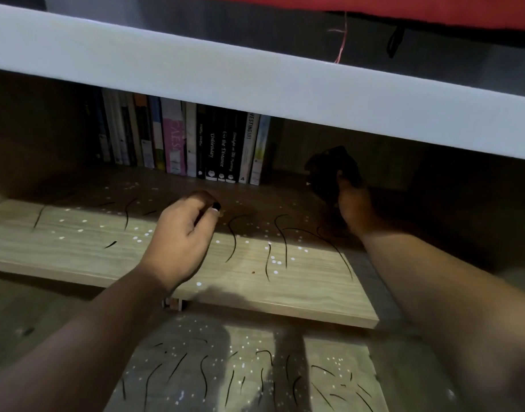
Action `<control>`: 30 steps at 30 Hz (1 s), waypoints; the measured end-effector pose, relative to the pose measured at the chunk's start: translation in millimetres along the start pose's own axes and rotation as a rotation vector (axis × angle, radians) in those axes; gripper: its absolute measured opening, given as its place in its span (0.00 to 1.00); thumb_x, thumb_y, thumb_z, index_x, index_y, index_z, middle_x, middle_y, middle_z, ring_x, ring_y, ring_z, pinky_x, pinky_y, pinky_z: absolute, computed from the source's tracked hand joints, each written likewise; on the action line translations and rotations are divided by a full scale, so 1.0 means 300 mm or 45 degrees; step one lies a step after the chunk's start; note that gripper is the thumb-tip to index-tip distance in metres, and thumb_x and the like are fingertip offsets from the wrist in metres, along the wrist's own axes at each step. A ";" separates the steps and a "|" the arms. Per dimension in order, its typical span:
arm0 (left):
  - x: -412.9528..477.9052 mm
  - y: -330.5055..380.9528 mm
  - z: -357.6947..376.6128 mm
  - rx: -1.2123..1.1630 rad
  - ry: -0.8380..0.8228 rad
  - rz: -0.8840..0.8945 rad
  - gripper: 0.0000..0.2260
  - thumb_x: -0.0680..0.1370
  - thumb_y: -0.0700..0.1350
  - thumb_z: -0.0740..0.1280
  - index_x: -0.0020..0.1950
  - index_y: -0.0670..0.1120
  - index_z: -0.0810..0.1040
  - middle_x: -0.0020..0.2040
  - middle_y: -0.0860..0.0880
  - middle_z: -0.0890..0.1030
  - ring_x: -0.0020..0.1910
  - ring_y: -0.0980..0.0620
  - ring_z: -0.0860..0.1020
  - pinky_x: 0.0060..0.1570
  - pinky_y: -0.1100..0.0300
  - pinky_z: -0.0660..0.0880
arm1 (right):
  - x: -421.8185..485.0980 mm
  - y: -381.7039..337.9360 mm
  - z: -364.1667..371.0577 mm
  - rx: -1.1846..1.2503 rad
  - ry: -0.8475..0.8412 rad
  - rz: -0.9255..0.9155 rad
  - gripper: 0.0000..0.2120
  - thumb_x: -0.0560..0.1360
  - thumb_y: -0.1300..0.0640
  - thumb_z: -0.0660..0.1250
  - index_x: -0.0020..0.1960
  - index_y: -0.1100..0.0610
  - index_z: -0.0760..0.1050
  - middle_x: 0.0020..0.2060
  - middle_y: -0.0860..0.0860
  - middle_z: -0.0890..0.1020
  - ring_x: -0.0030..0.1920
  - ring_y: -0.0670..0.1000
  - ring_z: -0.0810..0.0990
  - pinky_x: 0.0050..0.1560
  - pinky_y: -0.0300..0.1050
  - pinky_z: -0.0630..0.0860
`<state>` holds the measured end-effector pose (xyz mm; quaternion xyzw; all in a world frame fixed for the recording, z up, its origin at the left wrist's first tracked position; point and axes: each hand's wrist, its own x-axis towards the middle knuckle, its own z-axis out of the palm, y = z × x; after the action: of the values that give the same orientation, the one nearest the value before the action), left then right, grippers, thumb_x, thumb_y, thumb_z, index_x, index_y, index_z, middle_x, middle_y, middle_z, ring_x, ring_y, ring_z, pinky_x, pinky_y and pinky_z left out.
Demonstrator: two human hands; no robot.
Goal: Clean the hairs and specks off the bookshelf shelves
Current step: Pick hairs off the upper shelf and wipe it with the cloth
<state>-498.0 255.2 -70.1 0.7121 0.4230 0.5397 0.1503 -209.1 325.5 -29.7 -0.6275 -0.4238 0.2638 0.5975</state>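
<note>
A light wooden shelf (285, 289) is strewn with several dark hairs (233, 239) and white specks (274, 260). Over its middle hovers my left hand (181, 236), fingers curled and thumb meeting the fingertips; whether it pinches a hair is not visible. Deep in the shadow at the back right, my right hand (350, 203) grips a dark crumpled cloth (329, 171). A lower shelf (338, 346) beneath carries more hairs (204, 373) and specks (258, 358).
A row of upright books (195, 144) stands at the back of the shelf, left of the cloth. A thick white shelf board (255, 75) crosses overhead. Red fabric (403, 7) with a loose thread (341, 40) hangs at the top right.
</note>
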 end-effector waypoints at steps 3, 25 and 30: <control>0.000 -0.007 -0.002 0.012 -0.004 -0.004 0.08 0.78 0.48 0.60 0.46 0.51 0.78 0.41 0.55 0.79 0.44 0.59 0.77 0.43 0.63 0.70 | 0.025 0.038 0.070 -0.156 -0.057 -0.012 0.24 0.78 0.41 0.61 0.64 0.58 0.74 0.56 0.58 0.79 0.59 0.58 0.77 0.61 0.51 0.71; 0.007 -0.005 0.002 -0.020 0.029 -0.141 0.09 0.80 0.43 0.62 0.53 0.44 0.82 0.48 0.49 0.82 0.49 0.52 0.79 0.53 0.50 0.76 | -0.419 -0.050 -0.058 -0.185 -0.756 0.011 0.15 0.77 0.45 0.63 0.61 0.48 0.76 0.57 0.46 0.81 0.59 0.50 0.78 0.63 0.44 0.69; 0.006 -0.016 0.004 -0.005 -0.005 -0.193 0.09 0.80 0.44 0.61 0.51 0.45 0.81 0.46 0.47 0.82 0.48 0.49 0.79 0.52 0.47 0.77 | -0.550 -0.069 -0.120 -0.002 -0.905 -0.040 0.09 0.80 0.56 0.60 0.51 0.46 0.78 0.45 0.41 0.85 0.48 0.42 0.83 0.49 0.33 0.78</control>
<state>-498.8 259.7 -72.6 0.6787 0.4744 0.5264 0.1930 -266.3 165.2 -33.1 -0.4903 -0.6151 0.4562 0.4162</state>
